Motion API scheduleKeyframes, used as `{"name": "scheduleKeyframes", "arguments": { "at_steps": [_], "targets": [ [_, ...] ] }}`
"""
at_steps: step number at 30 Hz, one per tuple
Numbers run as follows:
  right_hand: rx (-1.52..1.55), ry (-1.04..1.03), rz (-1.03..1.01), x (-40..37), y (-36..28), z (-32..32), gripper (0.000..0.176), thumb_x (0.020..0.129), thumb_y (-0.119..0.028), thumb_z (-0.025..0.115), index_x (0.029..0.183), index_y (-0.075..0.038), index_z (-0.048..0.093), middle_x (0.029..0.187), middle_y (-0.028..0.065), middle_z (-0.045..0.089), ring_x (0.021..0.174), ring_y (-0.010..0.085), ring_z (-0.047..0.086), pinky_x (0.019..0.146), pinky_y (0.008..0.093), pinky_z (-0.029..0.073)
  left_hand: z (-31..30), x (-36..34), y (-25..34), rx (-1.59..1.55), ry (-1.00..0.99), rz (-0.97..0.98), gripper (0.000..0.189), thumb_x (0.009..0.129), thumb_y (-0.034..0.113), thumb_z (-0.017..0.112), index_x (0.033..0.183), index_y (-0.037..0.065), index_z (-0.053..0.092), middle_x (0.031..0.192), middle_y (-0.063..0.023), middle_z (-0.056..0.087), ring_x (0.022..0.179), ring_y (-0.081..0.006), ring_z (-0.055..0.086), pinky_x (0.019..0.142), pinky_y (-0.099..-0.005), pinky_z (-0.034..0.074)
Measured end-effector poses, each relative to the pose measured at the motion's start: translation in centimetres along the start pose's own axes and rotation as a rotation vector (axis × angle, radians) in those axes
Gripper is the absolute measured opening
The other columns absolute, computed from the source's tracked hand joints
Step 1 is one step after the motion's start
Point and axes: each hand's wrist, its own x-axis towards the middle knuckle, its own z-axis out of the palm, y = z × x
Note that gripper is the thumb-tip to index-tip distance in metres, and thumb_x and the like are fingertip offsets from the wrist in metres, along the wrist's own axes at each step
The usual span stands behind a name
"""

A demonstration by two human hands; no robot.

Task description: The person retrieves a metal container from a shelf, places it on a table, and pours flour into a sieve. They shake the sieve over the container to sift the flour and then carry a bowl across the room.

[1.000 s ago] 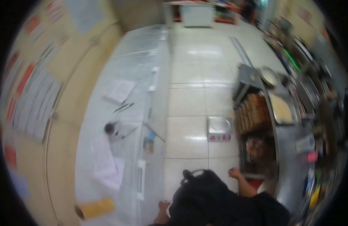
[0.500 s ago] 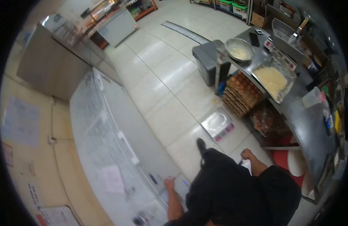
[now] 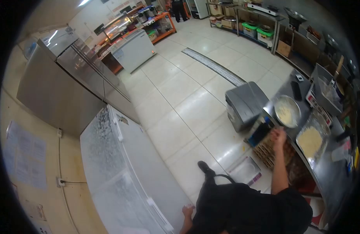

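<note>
My left hand [image 3: 187,210] is low by the front edge of the white chest freezer [image 3: 148,171], fingers curled; anything inside them is too small to make out. My right hand [image 3: 278,135] reaches forward to the edge of the steel table [image 3: 328,179], just below a metal bowl [image 3: 287,112] with a pale, crumbly mixture. Its fingers are bent together, and what they hold, if anything, does not show clearly. Beside the bowl lies a foil-lined tray [image 3: 309,142] spread with a pale yellow layer. A dark phone [image 3: 296,91] rests behind the bowl.
A grey lidded bin [image 3: 246,103] stands at the table's near corner. Stacked egg trays [image 3: 267,154] fill the shelf below. A flat scale-like thing [image 3: 244,170] lies on the floor. A steel fridge [image 3: 63,85] is left; a person [image 3: 178,9] stands far off.
My right hand has moved forward and up to the table edge near the bowl. My left hand stays low by the freezer. The view has tilted up, showing more of the room.
</note>
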Motion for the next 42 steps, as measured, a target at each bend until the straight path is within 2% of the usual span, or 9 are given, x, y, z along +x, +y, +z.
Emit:
{"name": "scheduleKeyframes", "arguments": {
  "at_steps": [9,11,17,23,24,28,31,38,42],
  "targets": [
    [-0.061,0.736,-0.097,7.5,-0.8,3.5,0.032,0.085,-0.027,0.054,0.092,0.004,0.055,0.082,0.0108,0.056,0.063,0.0166,0.056,0.046,0.026,0.044,-7.1,25.3,6.5,0.469,-0.374,0.167,0.044,0.073,0.043,0.059,0.11,0.019,0.062,0.113,-0.0106,0.059,0.109,-0.0277,0.052,0.097,-0.0395,0.037],
    [-0.027,0.741,-0.137,5.8,-2.2,5.4,0.028,0.084,-0.023,0.051,0.09,0.004,0.054,0.08,0.0111,0.056,0.06,0.017,0.056,0.045,0.0265,0.043,-8.1,32.9,9.2,0.624,-0.233,0.475,0.053,0.074,0.047,0.057,0.113,0.01,0.058,0.11,-0.0173,0.059,0.108,-0.0309,0.052,0.097,-0.0436,0.036],
    [-0.113,0.723,-0.3,6.4,0.4,11.2,0.025,0.081,-0.019,0.047,0.079,0.005,0.052,0.068,0.0087,0.051,0.047,0.0163,0.047,0.037,0.0269,0.036,-16.0,47.2,39.1,-0.222,-0.133,0.468,0.03,0.064,0.014,0.072,0.09,0.002,0.061,0.076,-0.0144,0.066,0.068,-0.0247,0.064,0.067,-0.0333,0.051],
    [-0.031,0.473,-0.197,17.6,5.8,18.8,0.017,0.084,-0.022,0.05,0.093,-0.008,0.054,0.086,0.0012,0.055,0.08,0.0124,0.05,0.067,0.0292,0.041,-12.5,57.5,55.9,0.077,-0.265,0.518,0.029,0.067,0.021,0.073,0.088,0.004,0.062,0.08,-0.012,0.067,0.075,-0.0218,0.063,0.071,-0.0328,0.051],
    [-0.042,0.457,-0.173,18.0,5.3,21.8,0.018,0.083,-0.022,0.05,0.093,-0.008,0.055,0.086,0.0012,0.055,0.078,0.0127,0.05,0.066,0.0287,0.041,-8.5,63.0,54.2,0.609,-0.224,0.968,0.031,0.072,0.031,0.069,0.087,0.005,0.064,0.086,-0.0075,0.067,0.089,-0.0212,0.062,0.08,-0.0368,0.048],
    [-0.066,0.451,-0.135,21.0,4.7,33.6,0.02,0.081,-0.019,0.05,0.094,-0.006,0.056,0.082,0.0028,0.055,0.069,0.0119,0.05,0.061,0.0283,0.042,-6.2,64.3,64.3,0.133,-0.328,0.672,0.048,0.059,0.033,0.079,0.085,-0.002,0.059,0.081,-0.0142,0.064,0.083,-0.0315,0.061,0.076,-0.0384,0.048],
    [-0.029,0.446,-0.11,22.3,7.3,35.5,0.018,0.078,-0.016,0.05,0.089,-0.004,0.057,0.072,0.0017,0.053,0.061,0.0101,0.049,0.056,0.0266,0.041,-3.7,67.3,69.1,0.459,-0.435,0.974,0.044,0.06,0.031,0.078,0.086,0.0,0.06,0.085,-0.0156,0.064,0.087,-0.0312,0.06,0.078,-0.038,0.048],
    [-0.164,0.907,-0.022,7.2,12.6,33.8,0.011,0.073,-0.013,0.048,0.075,-0.003,0.053,0.062,0.0024,0.049,0.055,0.0111,0.045,0.048,0.0258,0.036,2.6,77.0,81.1,1.098,-0.855,1.332,0.034,0.07,0.043,0.067,0.081,0.01,0.067,0.091,-0.0066,0.064,0.094,-0.0246,0.057,0.081,-0.0381,0.046],
    [0.013,1.38,0.113,-5.0,17.8,32.2,0.011,0.072,-0.012,0.048,0.073,-0.001,0.051,0.061,0.0032,0.048,0.052,0.0123,0.045,0.047,0.027,0.036,5.7,72.1,93.1,0.792,-0.819,1.465,0.035,0.06,0.021,0.08,0.079,0.004,0.058,0.065,-0.0098,0.064,0.063,-0.0211,0.063,0.059,-0.0324,0.051]
  ]
}}
